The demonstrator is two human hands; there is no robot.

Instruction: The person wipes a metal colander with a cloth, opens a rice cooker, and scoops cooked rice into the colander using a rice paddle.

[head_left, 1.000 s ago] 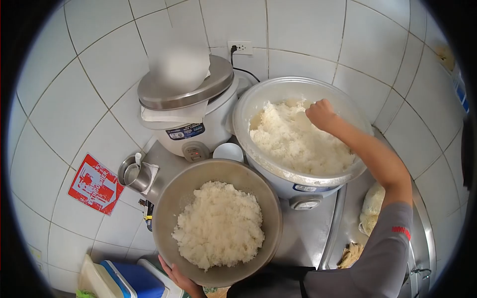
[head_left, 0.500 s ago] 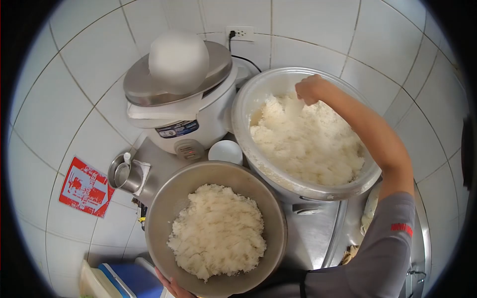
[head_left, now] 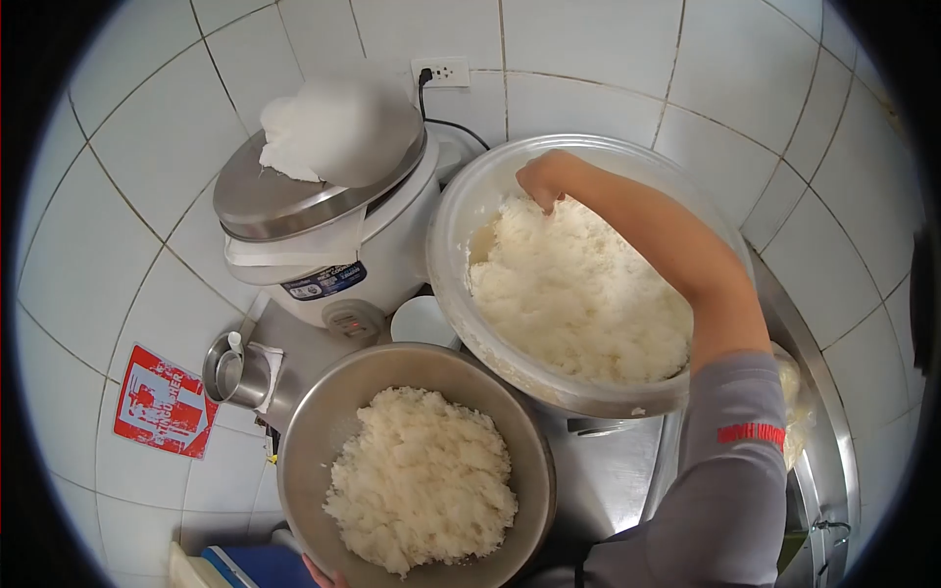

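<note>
My right hand [head_left: 544, 179] reaches into a large oval metal pot [head_left: 449, 294] of cooked white rice [head_left: 588, 304]. Its fingers are curled closed and point down at the rice near the far left side; whatever they grip is hidden. A wide round steel bowl [head_left: 534, 470] stands in front, with a mound of cooked rice [head_left: 421, 480] in its middle. My left hand [head_left: 321, 573] grips this bowl at its lower left rim. Only a few of its fingers show at the frame's bottom edge.
A white rice cooker [head_left: 392, 255] stands at the back left, its steel lid [head_left: 284, 206] tilted, with a blurred white cloth-like thing [head_left: 333, 137] on top. Beside it are a white round container [head_left: 423, 321] and a steel cup [head_left: 235, 372]. Tiled walls close in behind.
The view has shifted slightly. My right hand has moved left over the rice in the pot and its fingers now point further down. My left hand stays at the bowl.
</note>
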